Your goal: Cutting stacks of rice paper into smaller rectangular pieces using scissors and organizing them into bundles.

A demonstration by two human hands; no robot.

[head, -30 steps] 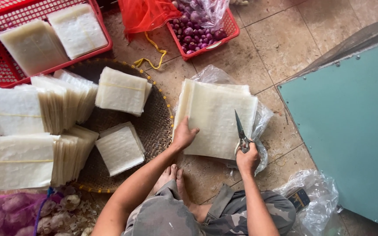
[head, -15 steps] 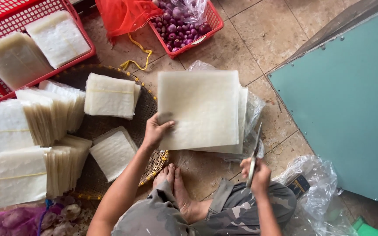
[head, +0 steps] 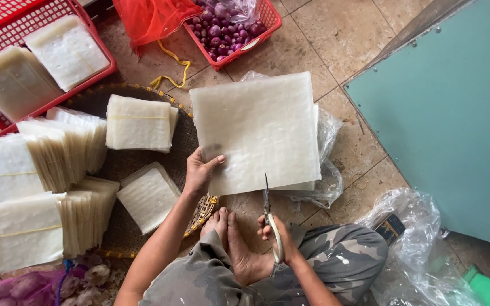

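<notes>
Since half a second ago, the right hand (head: 277,238) has brought the scissors (head: 269,211) up so their tip meets the lower edge of the square sheet (head: 256,130), where before they hung clear to the right of it. Its fingers are closed through the scissor handles. Opposite, the left hand (head: 199,170) pinches the sheet's lower left corner, thumb on top, lifting it over a plastic bag (head: 330,164).

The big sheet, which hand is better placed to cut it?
Right, probably. The right hand holds the scissors, tips at the sheet's near edge, while the left hand grips the sheet's left corner.
</notes>
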